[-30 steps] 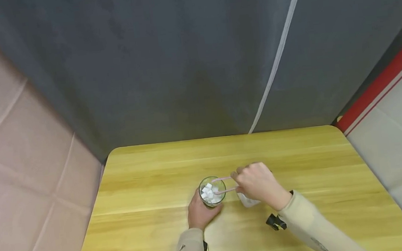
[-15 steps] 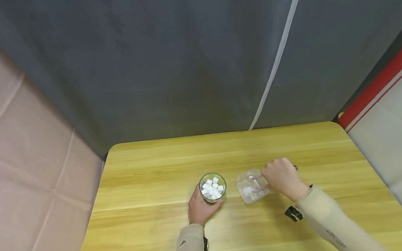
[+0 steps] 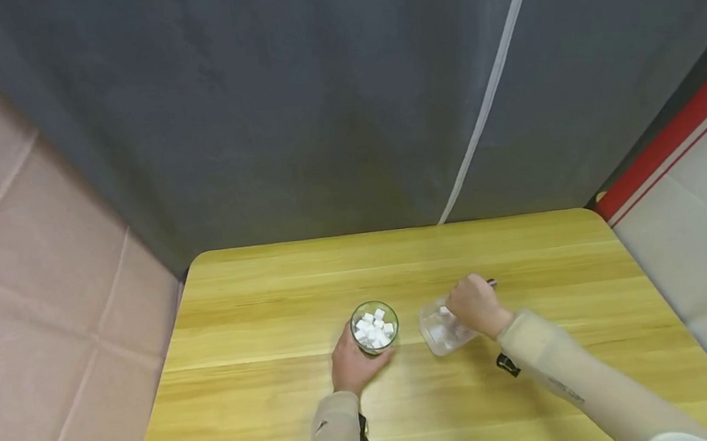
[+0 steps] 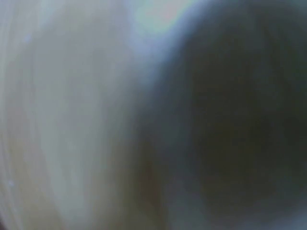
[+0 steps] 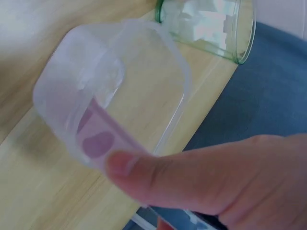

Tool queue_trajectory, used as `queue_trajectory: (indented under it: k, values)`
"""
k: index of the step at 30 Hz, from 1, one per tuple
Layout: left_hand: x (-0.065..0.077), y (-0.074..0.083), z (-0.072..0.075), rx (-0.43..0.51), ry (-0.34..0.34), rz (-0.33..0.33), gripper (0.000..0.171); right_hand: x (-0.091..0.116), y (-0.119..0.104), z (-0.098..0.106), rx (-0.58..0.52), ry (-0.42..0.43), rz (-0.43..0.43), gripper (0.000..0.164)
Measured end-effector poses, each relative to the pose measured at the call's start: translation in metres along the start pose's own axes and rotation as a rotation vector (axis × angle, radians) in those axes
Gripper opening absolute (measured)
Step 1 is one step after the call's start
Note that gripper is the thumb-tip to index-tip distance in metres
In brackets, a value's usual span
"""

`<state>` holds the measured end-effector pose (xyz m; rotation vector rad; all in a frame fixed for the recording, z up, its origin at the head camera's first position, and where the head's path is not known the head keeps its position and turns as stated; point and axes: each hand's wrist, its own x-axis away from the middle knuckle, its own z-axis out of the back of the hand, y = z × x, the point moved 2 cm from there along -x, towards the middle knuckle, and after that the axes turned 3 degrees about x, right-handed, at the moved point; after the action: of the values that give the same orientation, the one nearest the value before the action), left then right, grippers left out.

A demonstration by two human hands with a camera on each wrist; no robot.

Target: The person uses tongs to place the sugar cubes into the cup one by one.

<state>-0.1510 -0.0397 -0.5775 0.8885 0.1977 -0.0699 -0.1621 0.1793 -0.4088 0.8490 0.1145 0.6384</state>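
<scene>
My left hand [image 3: 350, 365] curls round the side of a clear greenish glass [image 3: 365, 309]. Several small white cubes [image 3: 373, 332] lie heaped inside that glass. To its right stands a clear plastic container [image 3: 432, 341], with a white cube [image 3: 444, 310] showing in it beside my knuckles. Over this container my right hand [image 3: 478, 306] grips pink tongs [image 5: 112, 129], the thumb pressed on one arm. In the right wrist view the tongs' arm reaches down into the container; the tips are hard to make out. The left wrist view is too blurred to read.
A wooden table [image 3: 260, 314] carries everything. Behind it hangs a dark grey curtain [image 3: 292, 113]. A pinkish padded wall [image 3: 49, 314] borders the left side, and a white panel with a red edge [image 3: 655, 163] borders the right.
From over the glass my right hand has moved right with the tongs to the plastic container, then slightly back left and away from me. My left hand stays round the glass.
</scene>
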Motion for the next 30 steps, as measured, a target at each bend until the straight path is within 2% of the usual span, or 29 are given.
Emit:
queue_trajectory:
  k: [4, 9, 12, 15, 19, 24, 30]
  values:
    - [0.0, 0.0, 0.001, 0.0, -0.006, 0.009, 0.09, 0.004, 0.004, -0.001, -0.066, 0.078, -0.023, 0.059]
    - [0.001, 0.002, 0.001, 0.012, -0.016, 0.016, 0.09, 0.01, 0.012, 0.005, -0.152, 0.121, -0.039, 0.046]
    - [0.0, 0.001, 0.001, 0.009, -0.011, 0.012, 0.091, 0.013, 0.021, 0.014, -0.207, 0.155, -0.076, 0.038]
    - [0.0, 0.0, 0.0, -0.003, -0.001, 0.002, 0.092, 0.015, 0.03, 0.028, -0.292, 0.236, -0.108, 0.033]
    - [-0.001, -0.002, 0.001, -0.016, 0.002, 0.004, 0.092, 0.012, 0.038, 0.049, -0.381, 0.34, -0.101, 0.028]
    - [-0.001, -0.001, 0.003, -0.009, -0.018, 0.032, 0.09, -0.003, 0.03, 0.071, -0.421, 0.402, -0.068, 0.023]
    - [0.001, 0.001, 0.001, 0.006, -0.032, 0.051, 0.088, -0.016, 0.014, 0.071, -0.441, 0.404, -0.025, 0.024]
